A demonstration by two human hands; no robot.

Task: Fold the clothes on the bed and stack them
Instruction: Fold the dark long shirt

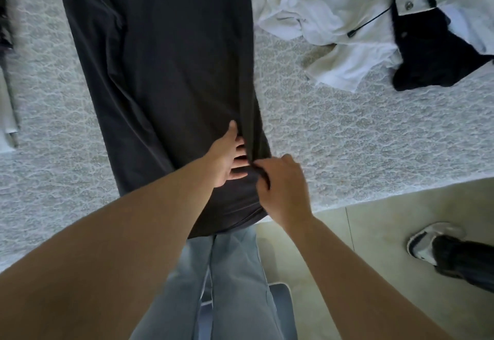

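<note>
Lying lengthwise on the pale patterned bed (347, 136), long dark grey garment (160, 72), left hand (227, 157) pressing flat on its near end, fingers straight, right hand (280, 187) grip pinching the fabric edge, crumpled white shirt (320, 18) heaped nearby

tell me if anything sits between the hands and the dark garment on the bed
Nothing visible does. The left hand lies flat on the dark garment, and the right hand pinches a fold of it near its right edge. The white clothes lie apart on the bed, off to the right.
</note>
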